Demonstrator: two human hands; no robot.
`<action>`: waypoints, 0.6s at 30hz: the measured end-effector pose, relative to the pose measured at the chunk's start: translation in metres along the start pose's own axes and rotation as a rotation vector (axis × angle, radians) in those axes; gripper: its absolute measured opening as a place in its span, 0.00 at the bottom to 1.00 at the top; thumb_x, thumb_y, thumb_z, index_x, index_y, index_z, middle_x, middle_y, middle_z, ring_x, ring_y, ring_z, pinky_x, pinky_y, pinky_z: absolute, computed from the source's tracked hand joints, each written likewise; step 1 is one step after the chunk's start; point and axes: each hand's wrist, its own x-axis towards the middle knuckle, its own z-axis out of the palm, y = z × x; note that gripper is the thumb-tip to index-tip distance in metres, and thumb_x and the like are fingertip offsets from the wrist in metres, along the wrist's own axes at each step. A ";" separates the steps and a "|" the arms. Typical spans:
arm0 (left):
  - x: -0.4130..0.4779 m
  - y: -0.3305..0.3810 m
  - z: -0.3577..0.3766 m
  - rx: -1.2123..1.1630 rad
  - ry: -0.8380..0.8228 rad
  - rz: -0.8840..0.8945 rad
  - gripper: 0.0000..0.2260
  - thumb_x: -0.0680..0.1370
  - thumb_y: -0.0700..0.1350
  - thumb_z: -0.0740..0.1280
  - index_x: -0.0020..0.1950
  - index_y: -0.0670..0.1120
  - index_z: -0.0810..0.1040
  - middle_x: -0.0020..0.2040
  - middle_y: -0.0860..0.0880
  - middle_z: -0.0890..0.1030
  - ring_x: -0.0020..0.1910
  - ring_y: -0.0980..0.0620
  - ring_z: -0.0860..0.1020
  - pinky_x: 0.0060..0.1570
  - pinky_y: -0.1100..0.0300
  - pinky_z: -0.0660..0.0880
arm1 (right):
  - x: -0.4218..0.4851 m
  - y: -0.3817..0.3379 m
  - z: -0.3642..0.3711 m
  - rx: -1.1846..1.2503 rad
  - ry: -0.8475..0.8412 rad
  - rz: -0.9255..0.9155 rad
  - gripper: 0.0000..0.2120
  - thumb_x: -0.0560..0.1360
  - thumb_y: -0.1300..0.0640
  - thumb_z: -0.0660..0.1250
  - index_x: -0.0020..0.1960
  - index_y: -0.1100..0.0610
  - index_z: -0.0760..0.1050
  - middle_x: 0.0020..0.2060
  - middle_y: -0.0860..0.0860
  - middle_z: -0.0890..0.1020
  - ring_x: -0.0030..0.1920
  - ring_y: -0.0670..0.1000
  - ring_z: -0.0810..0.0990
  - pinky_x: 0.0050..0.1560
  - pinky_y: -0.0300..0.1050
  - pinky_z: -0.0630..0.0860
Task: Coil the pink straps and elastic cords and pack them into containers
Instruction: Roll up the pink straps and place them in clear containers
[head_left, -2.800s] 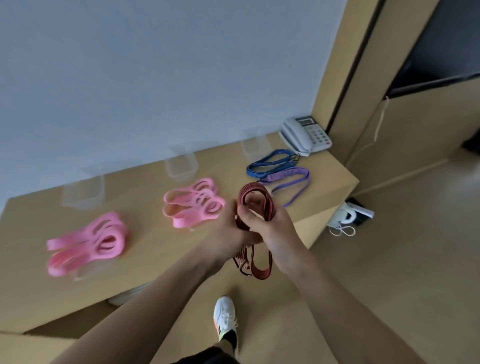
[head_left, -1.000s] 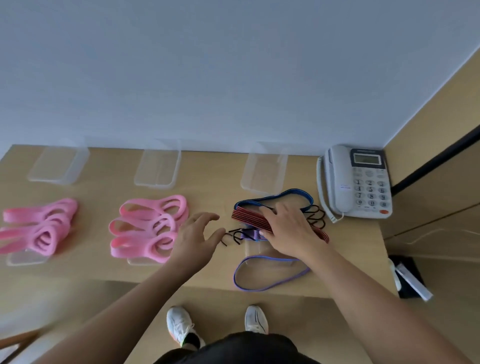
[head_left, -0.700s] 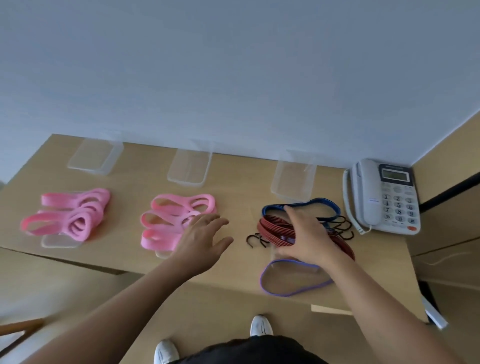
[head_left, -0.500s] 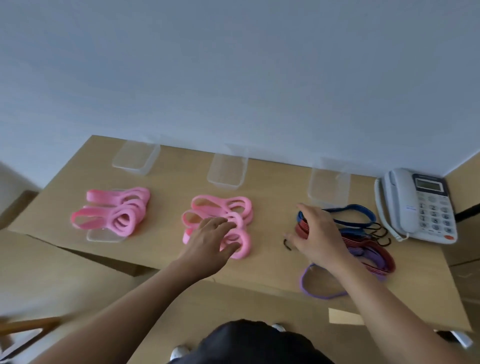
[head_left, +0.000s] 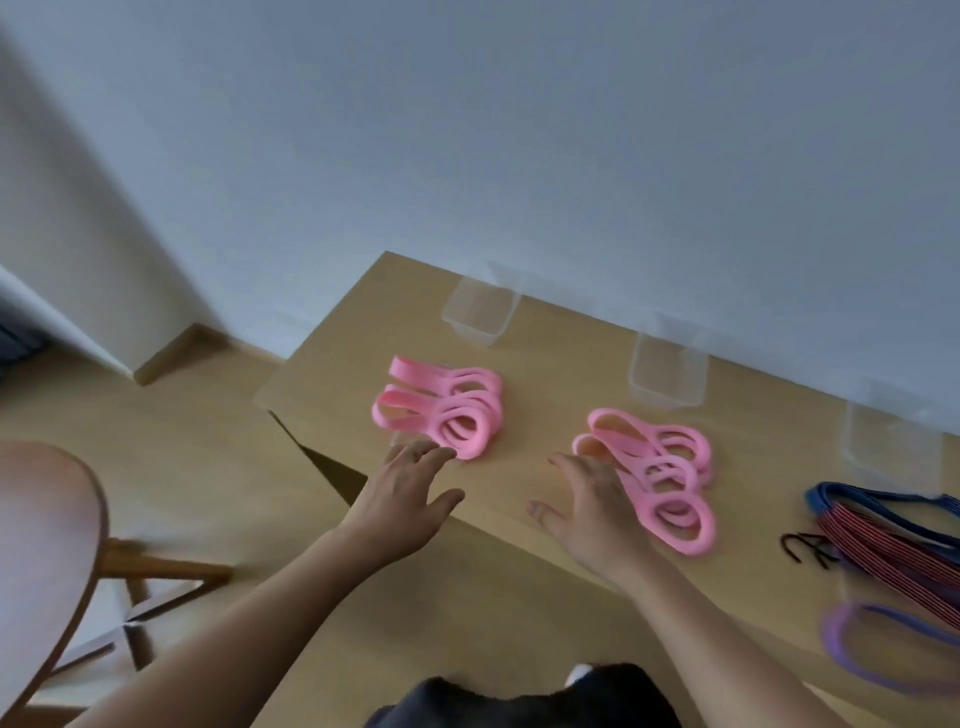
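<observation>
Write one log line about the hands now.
left hand: open, by left pink straps | right hand: open, by middle pink straps | cords: on table

Stretches both bare forearms forward; holds the left hand (head_left: 410, 501) palm-down, fingers spread, and the right hand (head_left: 589, 514) likewise, thumb splayed.

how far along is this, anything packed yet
Done: the red cord lies bundled beside the blue cord. In hand: nothing gripped; the left hand and right hand reach open toward the left pink pile and right pink pile. Left: the clear containers by the wall look empty, so all packing remains.
</observation>
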 end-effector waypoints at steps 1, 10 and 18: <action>-0.002 -0.009 -0.005 -0.006 0.013 -0.023 0.25 0.80 0.55 0.70 0.75 0.50 0.73 0.72 0.49 0.74 0.72 0.48 0.69 0.71 0.51 0.69 | 0.007 -0.009 0.006 -0.004 -0.029 0.010 0.29 0.73 0.45 0.73 0.70 0.56 0.71 0.65 0.55 0.76 0.67 0.56 0.70 0.66 0.46 0.64; -0.001 -0.063 -0.031 -0.051 0.123 -0.177 0.24 0.80 0.54 0.69 0.75 0.50 0.73 0.72 0.49 0.75 0.73 0.47 0.69 0.71 0.53 0.66 | 0.086 -0.061 0.037 -0.239 -0.098 0.078 0.22 0.76 0.38 0.66 0.58 0.54 0.76 0.53 0.55 0.81 0.53 0.58 0.81 0.45 0.46 0.73; 0.044 -0.064 -0.045 -0.122 0.116 -0.233 0.23 0.80 0.55 0.69 0.74 0.52 0.74 0.72 0.52 0.74 0.73 0.51 0.68 0.66 0.60 0.64 | 0.129 -0.066 0.043 -0.165 -0.104 0.120 0.12 0.76 0.48 0.66 0.52 0.56 0.80 0.38 0.51 0.80 0.38 0.55 0.77 0.31 0.40 0.66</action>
